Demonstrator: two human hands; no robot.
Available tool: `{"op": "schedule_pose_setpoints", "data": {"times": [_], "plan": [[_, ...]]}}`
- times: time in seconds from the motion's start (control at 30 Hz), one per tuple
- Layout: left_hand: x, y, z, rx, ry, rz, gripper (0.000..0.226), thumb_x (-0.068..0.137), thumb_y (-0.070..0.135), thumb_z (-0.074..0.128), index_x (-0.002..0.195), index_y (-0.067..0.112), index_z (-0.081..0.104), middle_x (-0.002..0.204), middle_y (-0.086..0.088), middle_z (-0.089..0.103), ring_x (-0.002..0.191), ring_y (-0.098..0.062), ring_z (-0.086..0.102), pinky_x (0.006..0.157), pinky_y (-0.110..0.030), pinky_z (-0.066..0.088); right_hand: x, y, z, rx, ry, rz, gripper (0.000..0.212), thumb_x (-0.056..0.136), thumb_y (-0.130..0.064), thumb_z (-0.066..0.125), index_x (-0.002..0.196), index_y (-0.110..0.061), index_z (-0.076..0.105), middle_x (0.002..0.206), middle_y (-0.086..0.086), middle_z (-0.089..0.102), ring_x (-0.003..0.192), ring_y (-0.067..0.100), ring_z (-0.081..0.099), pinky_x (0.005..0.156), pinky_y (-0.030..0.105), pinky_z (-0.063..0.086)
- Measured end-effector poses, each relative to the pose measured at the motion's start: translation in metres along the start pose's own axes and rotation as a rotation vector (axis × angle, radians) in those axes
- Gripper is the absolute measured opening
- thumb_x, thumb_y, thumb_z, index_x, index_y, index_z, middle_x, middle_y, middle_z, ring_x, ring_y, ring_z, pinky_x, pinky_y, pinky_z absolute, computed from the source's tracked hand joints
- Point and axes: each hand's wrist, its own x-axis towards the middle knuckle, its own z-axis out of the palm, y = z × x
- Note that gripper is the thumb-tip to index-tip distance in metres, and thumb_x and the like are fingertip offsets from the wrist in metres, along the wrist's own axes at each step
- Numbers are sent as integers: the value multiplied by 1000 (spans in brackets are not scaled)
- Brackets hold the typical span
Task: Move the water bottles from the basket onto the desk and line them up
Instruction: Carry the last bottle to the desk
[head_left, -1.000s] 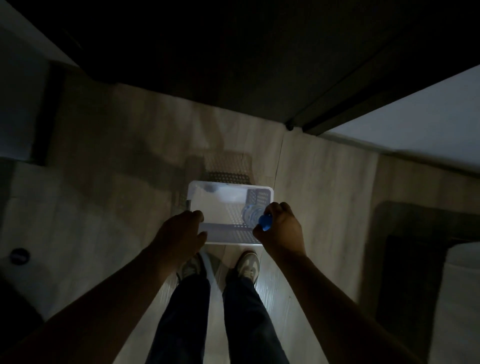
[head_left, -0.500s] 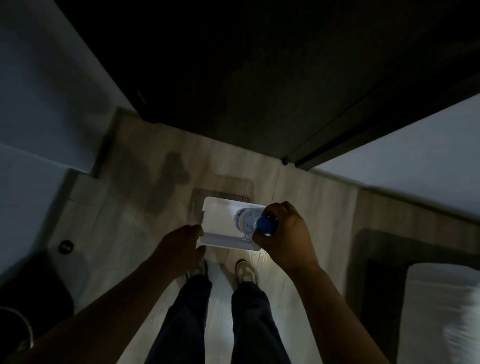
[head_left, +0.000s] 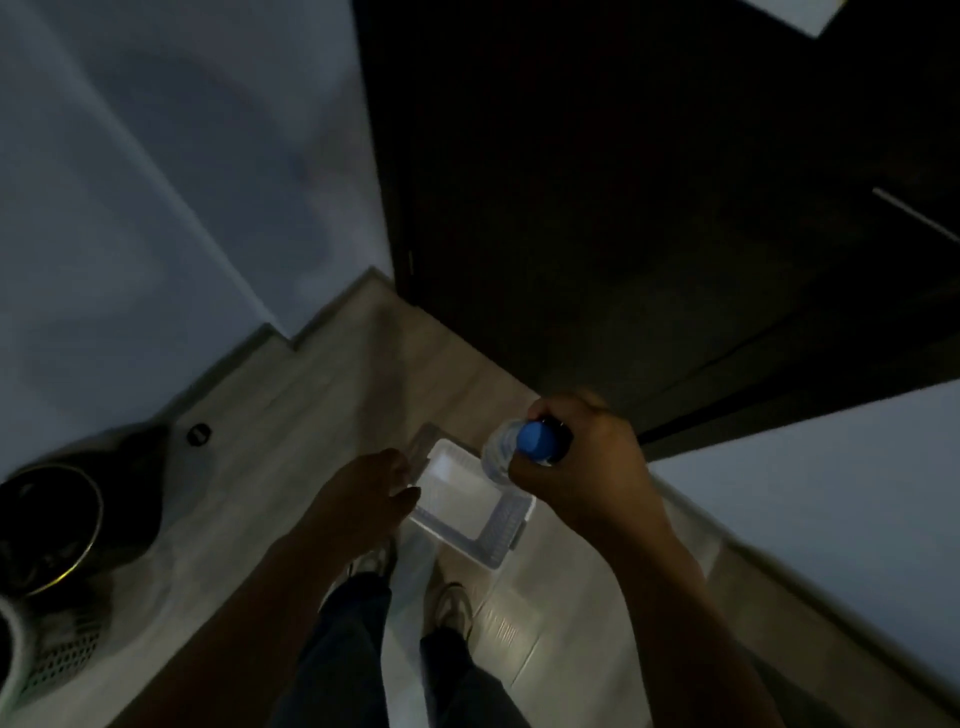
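Note:
A white perforated basket (head_left: 506, 538) stands on the light wood floor in front of my feet; I see nothing inside it. My right hand (head_left: 582, 467) grips a clear water bottle (head_left: 500, 451) with a blue cap just below its neck, lifted above the basket's far right corner. My left hand (head_left: 366, 488) hovers at the basket's left rim with loosely bent fingers, holding nothing. The room is dim and the picture is blurred.
A dark cabinet or door front (head_left: 623, 208) fills the upper right, a pale wall (head_left: 156, 182) the left. A dark round bin (head_left: 47, 525) stands at the left edge, and a small black disc (head_left: 198, 434) lies on the floor. A pale surface (head_left: 831, 499) lies to the right.
My right hand has raised the bottle out of the basket and up toward the camera. The view has swung left and upward, bringing in the wall and the dark bin.

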Motion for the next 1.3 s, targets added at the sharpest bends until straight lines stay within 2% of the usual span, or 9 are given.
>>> {"op": "schedule_pose_setpoints", "data": {"times": [0.1,0.23,0.3,0.4,0.5,0.67,0.77,0.97,1.3], "plan": [[-37,-1,-6,-55,95,-19,25,91,26,59,114,17,58,114,-1,64,94,-11,58,79,-23,45,-8,-23,-15,-48,-31,-95,34,75,-25,75,94,-33,48,101,-13,46,81,-1,50,79,17,44],[-85,-13,-22,-99,202,-57,26,89,29,61,114,20,59,113,1,63,100,-14,60,89,-32,51,-25,-62,-24,-59,-36,-263,35,74,-23,76,94,-32,49,101,-12,47,83,-1,51,82,19,46],[-108,-22,-32,-116,266,-75,28,89,31,61,115,22,58,114,3,62,100,-11,59,88,-28,51,-36,-85,-24,-82,-64,-366,34,74,-24,75,94,-33,49,100,-12,48,86,0,53,83,19,46],[-145,-38,-48,-136,355,-100,30,90,33,60,117,23,57,114,5,62,97,-6,58,80,-19,46,-52,-124,-18,-70,-101,-505,25,71,-28,72,91,-29,56,96,-14,52,85,0,56,79,16,48],[-192,-63,-64,-164,457,-145,30,90,33,60,118,23,56,115,5,62,101,-8,59,85,-24,50,-71,-170,-1,-43,-142,-636,24,68,-27,73,89,-25,63,91,-13,55,80,2,59,71,16,49],[-301,-126,-74,-204,661,-238,27,89,31,61,114,20,60,109,6,65,96,-8,63,80,-20,48,-123,-253,55,-62,-245,-828,23,57,-39,64,77,-27,63,81,-14,56,69,2,58,62,23,50],[-376,-169,-66,-266,758,-318,24,88,28,63,110,18,62,104,4,67,93,-9,63,75,-19,46,-171,-298,102,-19,-303,-909,28,55,-42,60,79,-28,64,82,-14,57,69,4,59,61,20,48],[-516,-253,-37,-348,927,-507,22,86,29,64,107,21,63,106,7,67,95,-10,64,83,-30,52,-276,-378,194,-39,-458,-1104,31,54,-48,56,79,-31,63,81,-15,55,71,4,55,57,13,42],[-675,-340,24,-595,1114,-811,31,89,34,61,119,27,56,113,10,65,101,-5,61,88,-24,51,-420,-480,314,-129,-784,-1444,29,56,-48,59,80,-32,64,87,-21,54,69,-2,55,56,9,39]]}}
